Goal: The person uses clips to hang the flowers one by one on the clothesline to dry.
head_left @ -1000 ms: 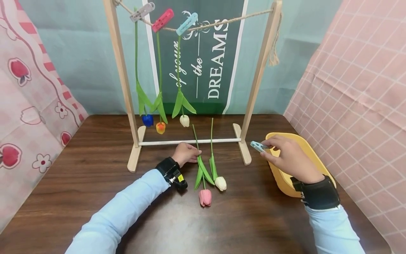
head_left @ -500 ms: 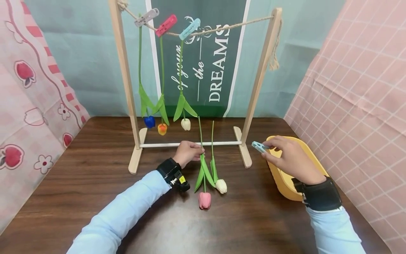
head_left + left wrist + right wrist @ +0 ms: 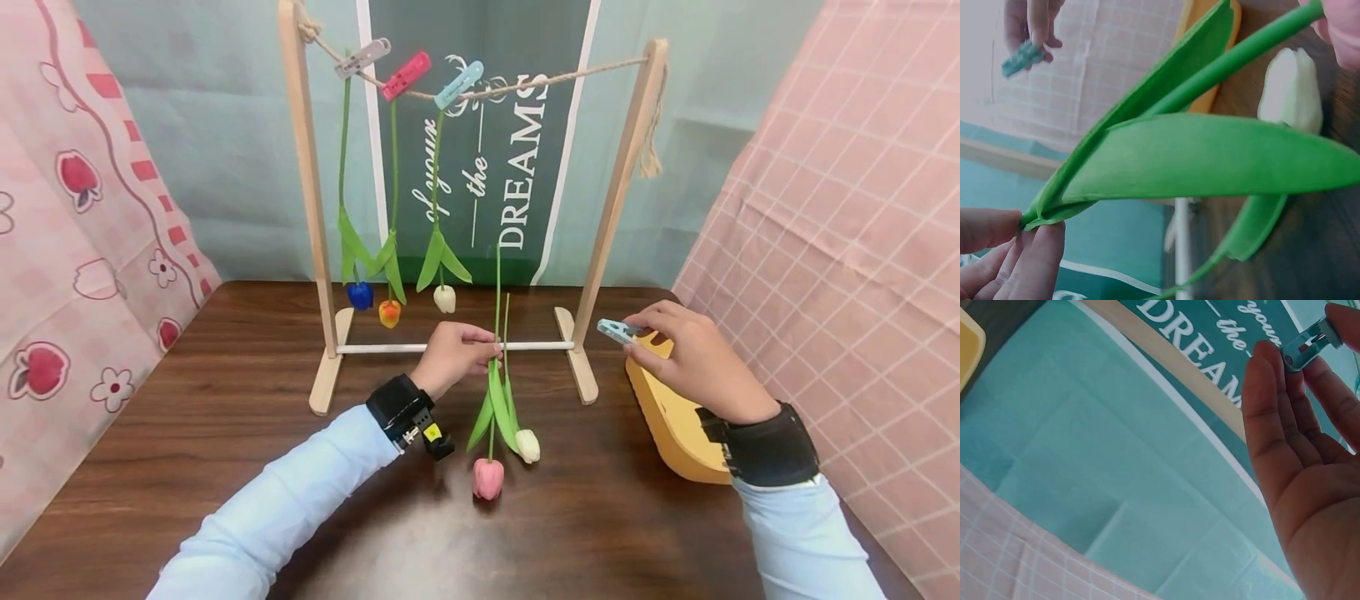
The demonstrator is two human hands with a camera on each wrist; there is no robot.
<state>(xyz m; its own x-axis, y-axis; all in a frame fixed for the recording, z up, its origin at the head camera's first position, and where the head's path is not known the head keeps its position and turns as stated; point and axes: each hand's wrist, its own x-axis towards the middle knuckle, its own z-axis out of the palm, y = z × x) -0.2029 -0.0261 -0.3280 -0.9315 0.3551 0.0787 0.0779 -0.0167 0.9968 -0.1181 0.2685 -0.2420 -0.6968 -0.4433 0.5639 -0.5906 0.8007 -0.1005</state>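
My left hand (image 3: 459,357) pinches the green stem of a pink tulip (image 3: 488,479) just above its leaves, with the bloom hanging downward. In the left wrist view, thumb and fingers meet on the stem where the leaves (image 3: 1197,156) begin. A white tulip (image 3: 527,447) lies on the table beside it, partly behind the pink tulip's leaves. Over the yellow basket (image 3: 686,437), my right hand (image 3: 693,358) holds a light blue clothespin (image 3: 618,331) between thumb and fingertips. The right wrist view shows that clothespin (image 3: 1310,347) too.
A wooden rack (image 3: 619,192) carries a rope (image 3: 555,79) between its posts. Grey (image 3: 363,58), red (image 3: 407,77) and light blue (image 3: 459,85) clothespins hold blue (image 3: 361,296), orange (image 3: 389,314) and white (image 3: 445,299) tulips upside down. A white bar (image 3: 390,348) joins the rack's feet.
My left hand has lifted the pink tulip's stem and shifted it right, toward the white tulip. My right hand has risen slightly with the clothespin. The head view has tilted up a little.
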